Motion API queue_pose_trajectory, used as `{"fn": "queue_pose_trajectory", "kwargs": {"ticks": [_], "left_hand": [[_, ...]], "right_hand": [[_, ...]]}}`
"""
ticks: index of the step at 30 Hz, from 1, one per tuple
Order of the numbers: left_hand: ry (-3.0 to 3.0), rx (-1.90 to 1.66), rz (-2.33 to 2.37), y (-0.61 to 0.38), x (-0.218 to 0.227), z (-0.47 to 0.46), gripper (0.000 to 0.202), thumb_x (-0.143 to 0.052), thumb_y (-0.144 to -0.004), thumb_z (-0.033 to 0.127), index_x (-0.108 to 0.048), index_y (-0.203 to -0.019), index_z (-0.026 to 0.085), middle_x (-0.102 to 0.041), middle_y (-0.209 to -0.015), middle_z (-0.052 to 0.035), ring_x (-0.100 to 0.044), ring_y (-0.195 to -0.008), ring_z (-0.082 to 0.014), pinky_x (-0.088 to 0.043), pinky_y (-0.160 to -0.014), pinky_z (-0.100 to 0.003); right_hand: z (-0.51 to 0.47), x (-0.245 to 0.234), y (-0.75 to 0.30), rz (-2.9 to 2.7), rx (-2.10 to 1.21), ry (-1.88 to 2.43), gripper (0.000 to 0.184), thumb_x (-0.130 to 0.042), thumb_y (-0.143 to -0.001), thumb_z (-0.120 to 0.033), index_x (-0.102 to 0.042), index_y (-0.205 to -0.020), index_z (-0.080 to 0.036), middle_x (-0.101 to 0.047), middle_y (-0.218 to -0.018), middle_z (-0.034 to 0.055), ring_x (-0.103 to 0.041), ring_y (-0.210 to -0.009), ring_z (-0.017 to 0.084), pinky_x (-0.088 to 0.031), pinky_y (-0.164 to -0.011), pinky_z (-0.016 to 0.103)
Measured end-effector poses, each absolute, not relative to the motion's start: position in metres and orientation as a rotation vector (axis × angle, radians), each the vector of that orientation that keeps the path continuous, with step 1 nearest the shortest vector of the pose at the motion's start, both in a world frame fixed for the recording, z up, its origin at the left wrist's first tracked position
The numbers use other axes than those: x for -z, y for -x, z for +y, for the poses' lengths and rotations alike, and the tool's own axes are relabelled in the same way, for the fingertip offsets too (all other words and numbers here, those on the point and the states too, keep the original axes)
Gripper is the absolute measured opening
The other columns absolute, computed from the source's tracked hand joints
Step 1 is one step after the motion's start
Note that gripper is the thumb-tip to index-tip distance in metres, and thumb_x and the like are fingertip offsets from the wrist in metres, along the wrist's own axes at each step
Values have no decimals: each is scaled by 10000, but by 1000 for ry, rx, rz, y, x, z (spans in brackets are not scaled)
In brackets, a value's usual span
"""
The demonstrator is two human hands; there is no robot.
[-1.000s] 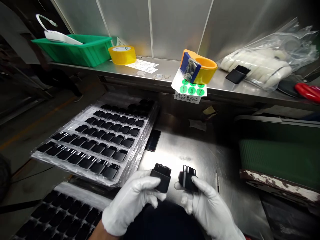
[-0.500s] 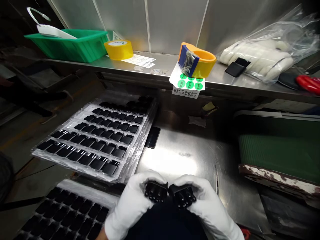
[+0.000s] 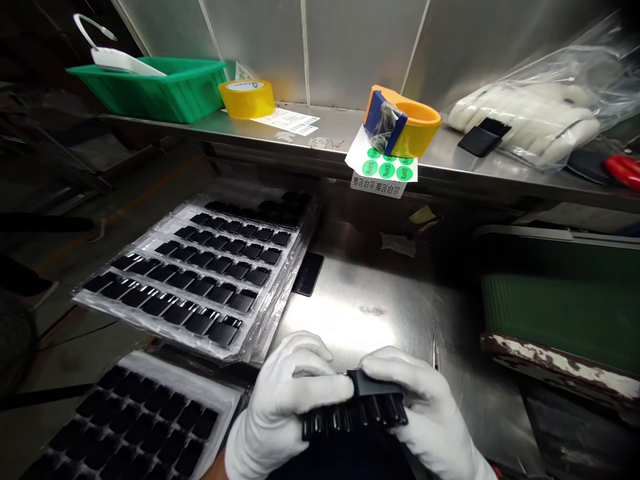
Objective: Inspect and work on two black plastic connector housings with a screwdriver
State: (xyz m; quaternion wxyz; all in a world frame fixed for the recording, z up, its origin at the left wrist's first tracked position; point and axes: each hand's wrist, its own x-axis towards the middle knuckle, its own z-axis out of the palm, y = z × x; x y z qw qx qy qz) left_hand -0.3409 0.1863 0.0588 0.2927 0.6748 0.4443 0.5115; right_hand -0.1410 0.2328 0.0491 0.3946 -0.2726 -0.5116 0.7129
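My left hand (image 3: 295,393), in a white glove, is closed on a black plastic piece with glossy prongs (image 3: 325,421). Its fingers lie across the top, hiding much of that piece. My gloved right hand (image 3: 420,393) grips a second black plastic pronged piece (image 3: 380,393) by its right end. The two pieces are side by side, close together or touching, prongs facing down toward me. To the left, a clear plastic tray (image 3: 105,303) carries rows of similar black pieces (image 3: 200,288). Below it, another tray (image 3: 227,400) holds more black pieces (image 3: 160,423).
A phone (image 3: 308,274) lies on the metal bench (image 3: 345,320) beside the upper tray. The shelf above bears a green bin (image 3: 150,90), yellow tape (image 3: 247,100), a tape dispenser (image 3: 403,123) and bagged gloves (image 3: 525,117). At right is a green ribbed belt (image 3: 555,320).
Both hands have shifted slightly, and the two black pieces have turned and come side by side. The left fingers now reach across the top of their piece. The view has moved a little.
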Motion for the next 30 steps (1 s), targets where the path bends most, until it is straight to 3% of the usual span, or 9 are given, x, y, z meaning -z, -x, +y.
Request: {"fn": "queue_pose_trajectory", "kwargs": {"ticks": [2,4,6,9,12,14,19,24,30], "left_hand": [[-1387,-1281,1104,338,-60,184,332,-793,-685,68,-697,-920,282,-659,-745,-6,-612,-730,-201,-487,-761,-374],[-893,-1266,870,334,-57,180,270,-804,-721,227,-626,-914,291,-643,-774,5,-606,-759,-203,-474,-764,-379],[-583,-1278,682,332,-52,175,325,-796,-717,397,-576,-926,282,-610,-832,3,-590,-832,-212,-450,-820,-390],[-543,-1281,798,337,-46,171,492,-849,-591,509,-612,-908,217,-564,-919,-17,-540,-882,-195,-424,-798,-302],[-646,-1146,1040,352,-41,169,530,-905,-518,448,-641,-886,171,-534,-793,16,-466,-707,-114,-378,-653,-227],[-597,-1086,1033,360,-39,170,494,-911,-542,378,-618,-879,167,-512,-715,34,-427,-639,-94,-348,-605,-219],[-362,-1091,724,360,-33,170,472,-839,-624,484,-545,-785,152,-468,-655,28,-457,-603,-105,-371,-571,-227],[-155,-1197,396,343,-29,162,423,-838,-665,393,-580,-863,124,-512,-740,-4,-559,-621,-112,-433,-527,-185],[-162,-1205,381,327,-38,160,407,-775,-726,445,-541,-802,120,-570,-684,-53,-546,-579,-116,-438,-528,-198]], "right_hand": [[231,-46,143,-884,-2137,712,314,-797,-743,-158,-733,-1023,-286,-715,-835,10,-668,-716,144,-529,-645,250],[227,-42,147,-503,-2336,565,271,-764,-792,-292,-709,-1056,-267,-720,-915,36,-679,-725,155,-529,-595,236],[222,-37,152,-362,-2343,504,274,-715,-829,-356,-708,-1064,-216,-693,-1010,66,-659,-805,170,-538,-642,251],[214,-31,155,-402,-2225,679,236,-696,-848,-314,-723,-1027,-163,-659,-860,36,-579,-765,127,-509,-767,236],[214,-28,151,-454,-2189,764,137,-674,-862,-262,-725,-944,-166,-603,-730,-4,-496,-633,89,-471,-627,186],[217,-27,146,-465,-2244,752,96,-691,-833,-217,-716,-901,-153,-624,-757,8,-531,-652,97,-467,-610,192],[223,-28,144,-274,-2508,614,204,-767,-729,-199,-724,-897,-90,-715,-865,104,-674,-795,180,-526,-745,256],[215,-28,157,-36,-2663,396,204,-810,-710,-213,-719,-853,-98,-718,-811,72,-634,-576,87,-510,-545,162],[209,-23,166,10,-2670,386,266,-799,-712,-297,-721,-821,-67,-670,-682,47,-574,-503,69,-497,-484,145]]}}
